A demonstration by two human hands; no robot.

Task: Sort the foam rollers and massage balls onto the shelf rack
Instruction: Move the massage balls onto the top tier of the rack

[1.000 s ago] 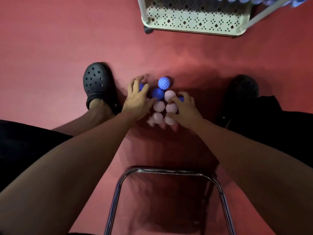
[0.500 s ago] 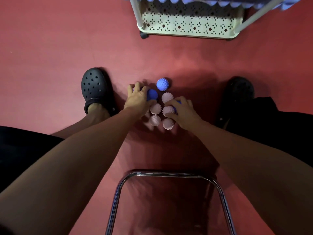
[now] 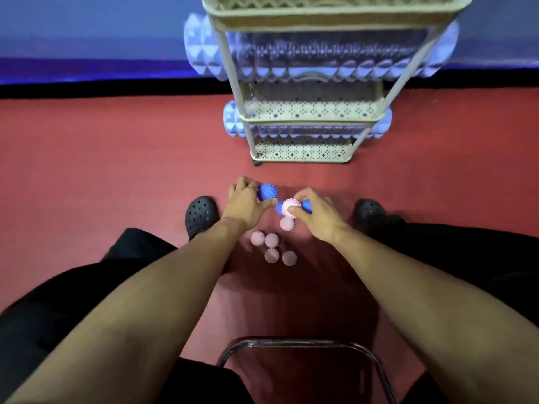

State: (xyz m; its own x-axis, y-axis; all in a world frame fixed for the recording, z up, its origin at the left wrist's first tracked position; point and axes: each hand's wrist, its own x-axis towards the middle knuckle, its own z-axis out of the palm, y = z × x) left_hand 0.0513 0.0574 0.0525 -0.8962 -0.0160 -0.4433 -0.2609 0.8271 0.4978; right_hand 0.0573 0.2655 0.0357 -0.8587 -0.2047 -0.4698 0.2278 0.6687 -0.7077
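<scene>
The shelf rack [image 3: 306, 112] stands ahead of me on the red floor [image 3: 102, 170], a cream frame with perforated tiers. Its largest load is a pale blue foam roller [image 3: 204, 51] with a faceted surface, lying across an upper tier with both ends poking out past the posts. A smaller roller [image 3: 233, 119] of the same colour and texture lies across the tier below it in the same way. The bottom tier [image 3: 303, 153] shows only its patterned front wall; I cannot tell what is in it.

The massage balls are on the floor between my black clogs [image 3: 201, 214], well short of the rack. Four pale pink spiky balls [image 3: 272, 246] sit in a loose cluster nearest me, and a fifth pink ball [image 3: 286, 223] lies just beyond them, under my right hand.

My left hand [image 3: 245, 202] is curled round a blue spiky ball [image 3: 267, 192], fingers over its far side and thumb on the near side. My right hand [image 3: 316, 212] grips a pink spiky ball [image 3: 291, 206] between thumb and fingers, with blue balls [image 3: 306, 206] showing either side of it against the same hand. The two hands are close together, the balls they hold almost touching.

A chair's metal frame [image 3: 303, 345] curves across below my forearms.
</scene>
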